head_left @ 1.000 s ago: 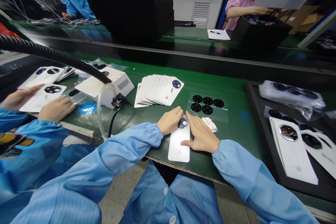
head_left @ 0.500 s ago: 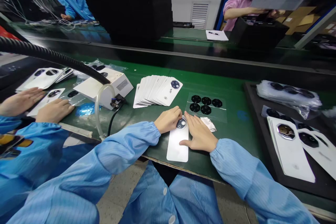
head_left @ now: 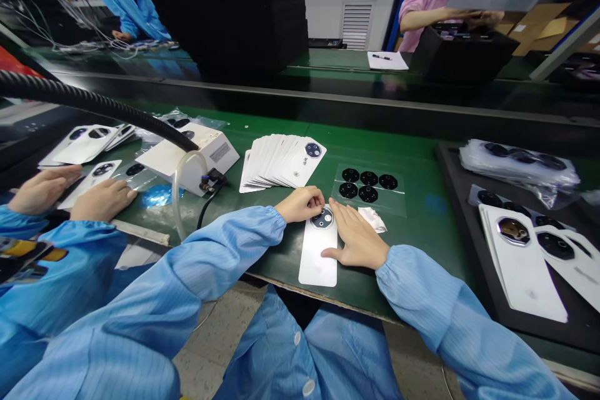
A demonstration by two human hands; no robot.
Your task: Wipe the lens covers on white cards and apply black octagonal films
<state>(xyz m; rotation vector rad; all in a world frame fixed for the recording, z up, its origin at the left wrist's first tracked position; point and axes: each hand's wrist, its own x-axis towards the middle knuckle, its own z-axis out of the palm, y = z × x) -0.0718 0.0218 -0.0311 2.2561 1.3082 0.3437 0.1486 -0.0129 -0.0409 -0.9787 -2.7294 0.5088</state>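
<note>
A white phone back cover (head_left: 319,259) lies on the green bench in front of me, its dark round camera lens plate (head_left: 322,219) at the far end. My left hand (head_left: 300,204) is at the upper left edge of that plate, fingers curled and pinched together; whatever is between them is hidden. Stretched flat along the cover's right edge is my right hand (head_left: 360,239), thumb resting over the white surface. Just beyond it lies a crumpled white cloth (head_left: 372,220). Behind, a clear sheet (head_left: 392,205) carries several black lens plates (head_left: 368,178).
A fanned stack of white covers (head_left: 276,162) lies behind my left hand. Left of it stand a white box-shaped device (head_left: 187,159) and a ribbed black hose (head_left: 94,103). A co-worker's hands (head_left: 103,199) work at far left. At right, a black foam tray (head_left: 462,200) holds covers and bagged lens plates.
My left hand has lifted slightly and shifted up and left off the lens plate, fingers curling in more. My right hand and the cover have stayed put.
</note>
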